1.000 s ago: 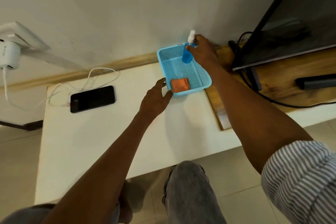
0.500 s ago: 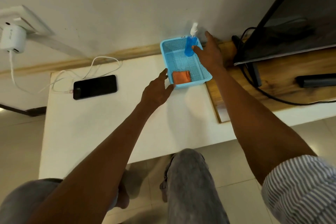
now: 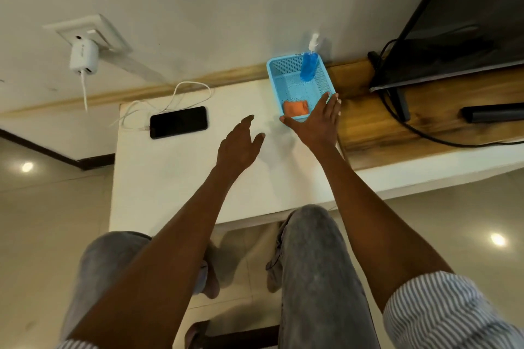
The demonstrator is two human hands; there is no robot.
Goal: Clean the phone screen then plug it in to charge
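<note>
Orange cloth (image 3: 295, 108) and blue spray bottle (image 3: 308, 67) sit in the basket (image 3: 276, 85), both hands (image 3: 241, 144) (image 3: 317, 122) spread and empty, while the phone (image 3: 178, 122) lies on the white table (image 3: 170, 178) with its cable (image 3: 170, 99) apparently attached, suggesting completion.

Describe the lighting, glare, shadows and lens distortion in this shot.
Head view: even, soft indoor light; two bright lamp reflections glare off the glossy floor tiles; faint soft shadows fall on the white table beneath the left hand and right hand; wide-angle distortion tilts the wall socket and TV; the phone screen shows no glare.
</note>
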